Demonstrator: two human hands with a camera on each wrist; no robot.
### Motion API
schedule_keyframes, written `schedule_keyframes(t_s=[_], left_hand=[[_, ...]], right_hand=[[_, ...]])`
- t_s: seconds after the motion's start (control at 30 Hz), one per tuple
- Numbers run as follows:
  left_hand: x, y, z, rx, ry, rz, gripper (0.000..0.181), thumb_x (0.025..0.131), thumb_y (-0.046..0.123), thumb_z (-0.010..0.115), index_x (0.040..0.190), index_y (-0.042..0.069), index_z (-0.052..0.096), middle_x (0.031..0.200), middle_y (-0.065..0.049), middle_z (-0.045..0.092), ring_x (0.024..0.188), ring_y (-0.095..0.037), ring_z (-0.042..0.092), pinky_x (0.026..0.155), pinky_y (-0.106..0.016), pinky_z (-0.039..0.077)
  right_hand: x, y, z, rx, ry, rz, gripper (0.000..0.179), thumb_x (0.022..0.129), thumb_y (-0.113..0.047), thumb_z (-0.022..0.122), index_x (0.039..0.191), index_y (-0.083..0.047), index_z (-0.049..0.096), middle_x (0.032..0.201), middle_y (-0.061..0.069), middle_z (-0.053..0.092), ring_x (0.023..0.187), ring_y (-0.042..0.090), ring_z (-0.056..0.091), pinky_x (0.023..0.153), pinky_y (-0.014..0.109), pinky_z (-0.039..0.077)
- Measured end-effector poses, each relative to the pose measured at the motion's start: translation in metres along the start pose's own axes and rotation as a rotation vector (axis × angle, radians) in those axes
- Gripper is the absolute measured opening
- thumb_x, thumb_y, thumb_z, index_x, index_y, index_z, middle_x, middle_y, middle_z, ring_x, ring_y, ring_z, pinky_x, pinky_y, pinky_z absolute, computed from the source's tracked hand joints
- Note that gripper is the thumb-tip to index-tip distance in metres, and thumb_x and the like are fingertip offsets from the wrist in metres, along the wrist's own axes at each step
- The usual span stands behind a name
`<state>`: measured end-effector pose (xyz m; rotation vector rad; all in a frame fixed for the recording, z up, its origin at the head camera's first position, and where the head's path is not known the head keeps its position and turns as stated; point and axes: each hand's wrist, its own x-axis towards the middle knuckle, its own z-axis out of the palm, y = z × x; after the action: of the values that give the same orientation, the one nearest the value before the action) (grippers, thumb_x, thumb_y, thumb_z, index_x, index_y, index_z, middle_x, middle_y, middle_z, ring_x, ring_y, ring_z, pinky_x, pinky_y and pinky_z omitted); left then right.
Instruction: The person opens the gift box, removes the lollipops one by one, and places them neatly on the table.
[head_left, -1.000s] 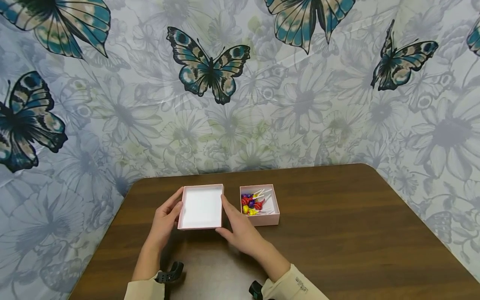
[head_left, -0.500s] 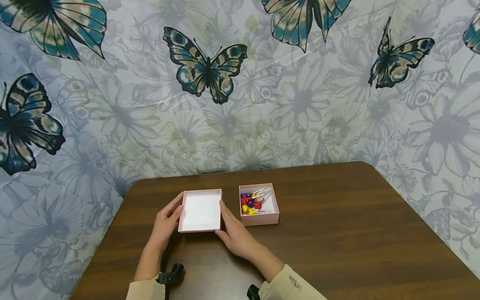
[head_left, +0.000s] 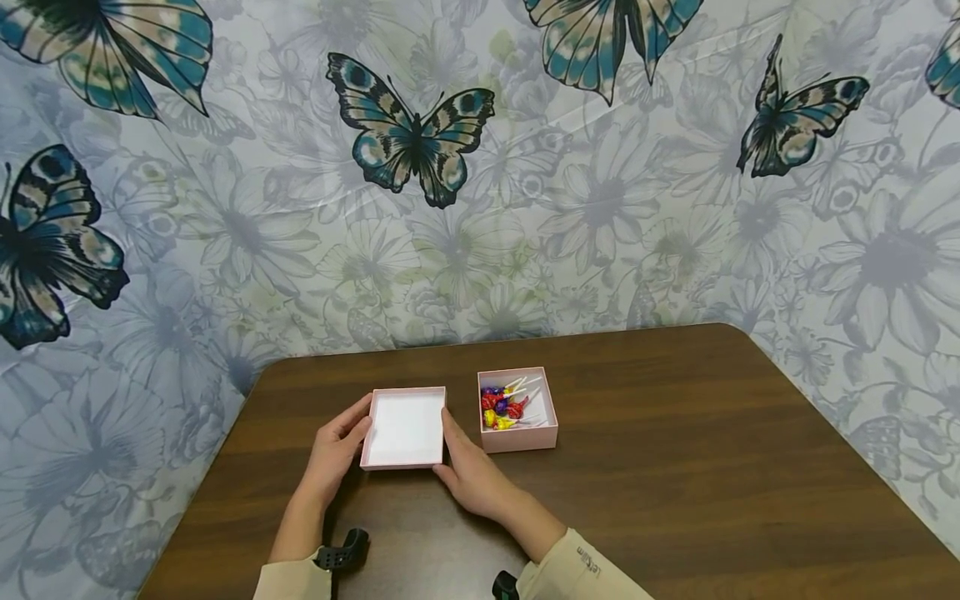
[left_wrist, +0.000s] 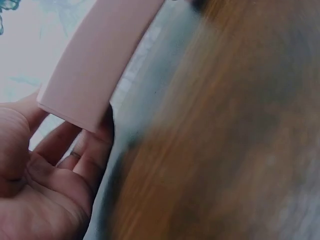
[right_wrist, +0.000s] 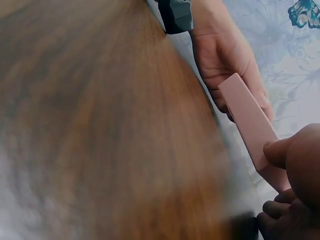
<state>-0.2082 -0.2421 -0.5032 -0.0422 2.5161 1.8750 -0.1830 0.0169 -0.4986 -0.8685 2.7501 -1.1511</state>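
Observation:
Both hands hold a shallow pink box lid (head_left: pixel 407 428), its white inside facing up, above the table. My left hand (head_left: pixel 332 446) grips its left side; in the left wrist view the fingers curl beneath the lid's pink edge (left_wrist: pixel 97 65). At the opposite side, my right hand (head_left: pixel 476 475) grips with the thumb near the front corner, and the right wrist view shows that thumb pressed on the pink wall (right_wrist: pixel 250 125). Just right of the lid stands an open pink box (head_left: pixel 519 440) with several wrapped lollipops (head_left: pixel 504 406) inside.
The brown wooden table (head_left: pixel 675 467) has rounded far corners. Behind it hangs a floral cloth (head_left: pixel 600 208) with printed butterflies. Black bands sit on both wrists, the left wristband (head_left: pixel 343 550) showing fully, below light sleeves.
The lid has come down and nearer to me, with both hands moving along with it. The box of lollipops has stayed in place.

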Motion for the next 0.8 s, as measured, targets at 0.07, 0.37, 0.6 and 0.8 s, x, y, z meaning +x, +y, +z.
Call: schedule_keyframes(t_s=[0.07, 0.37, 0.6, 0.8], left_hand=[[0.0008, -0.0003, 0.0007, 0.008, -0.001, -0.003, 0.051, 0.102, 0.033, 0.055, 0.151, 0.027, 0.045, 0.156, -0.008, 0.045, 0.128, -0.021, 0.055, 0.085, -0.016, 0.054], [0.0021, 0.0, 0.0019, 0.078, 0.03, -0.046, 0.048, 0.103, 0.026, 0.055, 0.15, 0.027, 0.047, 0.153, -0.008, 0.049, 0.136, -0.028, 0.051, 0.091, -0.018, 0.052], [0.0047, -0.0036, 0.0014, 0.127, 0.026, -0.041, 0.047, 0.103, 0.024, 0.054, 0.15, 0.025, 0.047, 0.154, -0.01, 0.048, 0.144, -0.031, 0.043, 0.115, -0.05, 0.041], [0.004, -0.0029, 0.0022, 0.157, 0.02, -0.051, 0.047, 0.104, 0.02, 0.053, 0.151, 0.022, 0.046, 0.154, -0.013, 0.047, 0.144, -0.034, 0.042, 0.117, -0.054, 0.037]], right_hand=[[-0.0001, 0.0009, 0.0005, -0.007, 0.003, 0.002, 0.077, 0.102, -0.017, 0.056, 0.159, 0.0, 0.008, 0.166, 0.02, 0.018, 0.152, 0.03, 0.027, 0.122, 0.048, 0.029], [0.0001, 0.0042, 0.0052, -0.081, 0.011, 0.012, 0.074, 0.101, -0.016, 0.058, 0.158, 0.002, 0.015, 0.164, 0.022, 0.025, 0.151, 0.031, 0.03, 0.121, 0.047, 0.031], [-0.0002, 0.0059, 0.0076, -0.122, 0.013, 0.005, 0.071, 0.101, -0.017, 0.057, 0.157, 0.003, 0.019, 0.162, 0.024, 0.027, 0.15, 0.033, 0.032, 0.121, 0.048, 0.032], [0.0003, 0.007, 0.008, -0.119, 0.027, 0.004, 0.068, 0.101, -0.016, 0.056, 0.157, 0.003, 0.021, 0.162, 0.024, 0.029, 0.15, 0.033, 0.033, 0.12, 0.048, 0.033]])
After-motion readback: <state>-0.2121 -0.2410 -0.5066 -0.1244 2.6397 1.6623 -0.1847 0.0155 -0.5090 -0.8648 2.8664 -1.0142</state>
